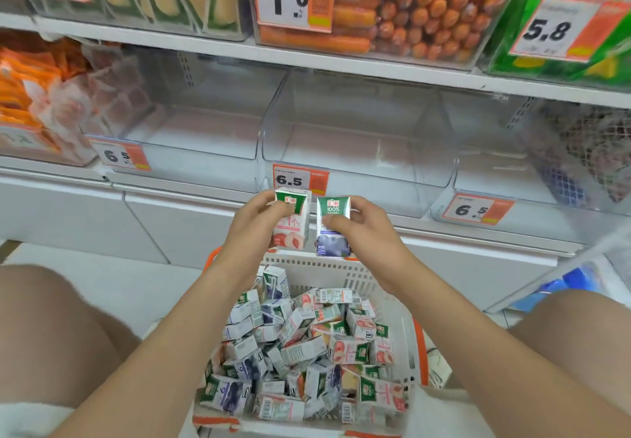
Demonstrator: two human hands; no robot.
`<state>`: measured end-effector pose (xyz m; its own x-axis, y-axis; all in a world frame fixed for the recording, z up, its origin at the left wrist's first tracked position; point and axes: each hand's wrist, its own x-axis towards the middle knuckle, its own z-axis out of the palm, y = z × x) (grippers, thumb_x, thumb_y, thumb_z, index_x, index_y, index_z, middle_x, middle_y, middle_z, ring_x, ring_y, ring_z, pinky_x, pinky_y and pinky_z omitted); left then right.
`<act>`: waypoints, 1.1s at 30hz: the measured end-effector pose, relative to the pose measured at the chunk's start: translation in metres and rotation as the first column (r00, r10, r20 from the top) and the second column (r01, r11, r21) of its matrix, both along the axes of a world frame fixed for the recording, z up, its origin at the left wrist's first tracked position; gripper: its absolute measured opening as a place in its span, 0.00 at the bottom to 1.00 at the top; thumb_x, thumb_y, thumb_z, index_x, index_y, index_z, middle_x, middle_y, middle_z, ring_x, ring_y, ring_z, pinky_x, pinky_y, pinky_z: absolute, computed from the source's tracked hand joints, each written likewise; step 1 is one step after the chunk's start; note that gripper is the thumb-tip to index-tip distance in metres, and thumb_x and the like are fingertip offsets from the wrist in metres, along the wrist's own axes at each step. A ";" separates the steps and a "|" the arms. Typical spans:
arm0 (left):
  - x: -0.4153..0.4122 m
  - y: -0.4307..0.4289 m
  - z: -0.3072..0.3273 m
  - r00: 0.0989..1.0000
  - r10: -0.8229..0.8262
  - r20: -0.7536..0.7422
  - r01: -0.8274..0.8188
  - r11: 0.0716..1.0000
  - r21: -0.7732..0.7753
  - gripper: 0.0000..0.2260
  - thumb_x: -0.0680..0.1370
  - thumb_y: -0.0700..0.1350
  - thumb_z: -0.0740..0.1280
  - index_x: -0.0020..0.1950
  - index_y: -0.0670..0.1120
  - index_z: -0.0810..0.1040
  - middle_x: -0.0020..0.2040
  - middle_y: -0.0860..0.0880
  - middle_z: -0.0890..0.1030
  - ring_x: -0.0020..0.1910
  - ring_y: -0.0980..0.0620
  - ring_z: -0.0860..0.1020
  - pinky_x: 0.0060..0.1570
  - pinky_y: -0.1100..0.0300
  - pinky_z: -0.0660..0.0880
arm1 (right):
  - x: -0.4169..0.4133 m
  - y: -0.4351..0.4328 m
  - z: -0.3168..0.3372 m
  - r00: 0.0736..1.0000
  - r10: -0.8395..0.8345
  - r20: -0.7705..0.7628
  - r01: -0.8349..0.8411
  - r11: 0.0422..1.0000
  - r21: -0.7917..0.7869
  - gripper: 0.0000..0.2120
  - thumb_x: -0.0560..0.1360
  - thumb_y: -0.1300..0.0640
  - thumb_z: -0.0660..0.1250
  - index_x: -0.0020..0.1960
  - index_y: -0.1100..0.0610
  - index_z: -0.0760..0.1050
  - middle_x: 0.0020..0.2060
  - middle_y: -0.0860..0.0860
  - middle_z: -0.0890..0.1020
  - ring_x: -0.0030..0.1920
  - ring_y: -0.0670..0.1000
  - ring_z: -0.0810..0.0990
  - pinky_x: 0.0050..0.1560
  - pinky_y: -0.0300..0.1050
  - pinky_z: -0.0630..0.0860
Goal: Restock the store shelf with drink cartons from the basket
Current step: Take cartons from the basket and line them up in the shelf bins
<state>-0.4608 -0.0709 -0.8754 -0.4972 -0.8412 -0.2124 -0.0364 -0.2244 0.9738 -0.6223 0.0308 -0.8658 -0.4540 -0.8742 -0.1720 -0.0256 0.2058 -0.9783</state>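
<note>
My left hand grips a small peach drink carton, held upright. Beside it, my right hand grips a blueberry drink carton, also upright. Both cartons hang above the far rim of a white basket with orange handles, which stands between my knees and holds several more peach and blueberry cartons in a loose heap. Just beyond the cartons is a clear shelf bin with a 6.5 price tag; nothing shows inside it.
Two more clear bins flank it: the left bin and the right bin, each with a price tag. Snack packs fill the far left. The upper shelf carries sausages and other goods. My knees frame the basket.
</note>
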 end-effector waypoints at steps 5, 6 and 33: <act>-0.012 0.002 0.018 0.997 -0.076 0.019 0.078 0.989 -0.128 0.13 0.79 0.47 0.74 0.64 0.50 0.81 0.54 0.45 0.87 0.52 0.43 0.87 0.61 0.38 0.80 | -0.010 0.006 0.039 0.871 -0.033 -0.490 0.005 0.998 -0.058 0.11 0.79 0.47 0.72 0.56 0.48 0.75 0.41 0.47 0.85 0.40 0.46 0.82 0.40 0.46 0.78; -0.017 0.001 0.023 0.995 -0.096 0.033 0.101 0.981 -0.167 0.14 0.79 0.49 0.75 0.64 0.50 0.81 0.54 0.46 0.87 0.53 0.43 0.87 0.61 0.38 0.80 | -0.016 0.011 0.046 0.781 -0.025 -0.624 -0.003 0.999 -0.045 0.13 0.78 0.45 0.72 0.58 0.47 0.72 0.41 0.46 0.83 0.41 0.46 0.79 0.39 0.45 0.75; -0.148 0.009 0.023 0.933 -0.154 0.326 0.345 0.643 -0.683 0.14 0.80 0.49 0.74 0.65 0.55 0.78 0.57 0.63 0.82 0.59 0.64 0.78 0.57 0.54 0.79 | -0.241 0.039 0.042 0.696 0.258 -0.670 0.105 0.887 0.450 0.19 0.80 0.58 0.62 0.68 0.44 0.78 0.59 0.53 0.83 0.60 0.56 0.79 0.55 0.45 0.74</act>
